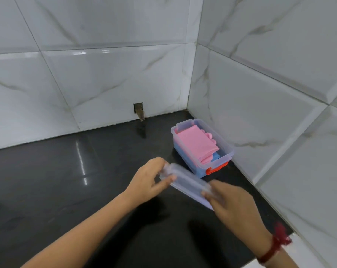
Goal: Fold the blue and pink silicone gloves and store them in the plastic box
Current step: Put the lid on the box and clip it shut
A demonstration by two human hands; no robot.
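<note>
A clear plastic box (226, 146) with a red latch (216, 169) stands on the black counter near the right wall. Inside it, the folded pink glove (192, 145) lies on top of the folded blue glove (215, 156), which shows only at one edge. In front of the box I hold the clear lid (187, 183) tilted above the counter. My left hand (150, 180) grips the lid's far-left end and my right hand (233, 206) grips its near-right end. The lid is blurred.
The black counter (67, 180) runs into a corner of white marble-look tiled walls (105, 74). A small dark hole (138, 110) sits at the base of the back wall. A white edge (270, 258) borders the counter at the lower right.
</note>
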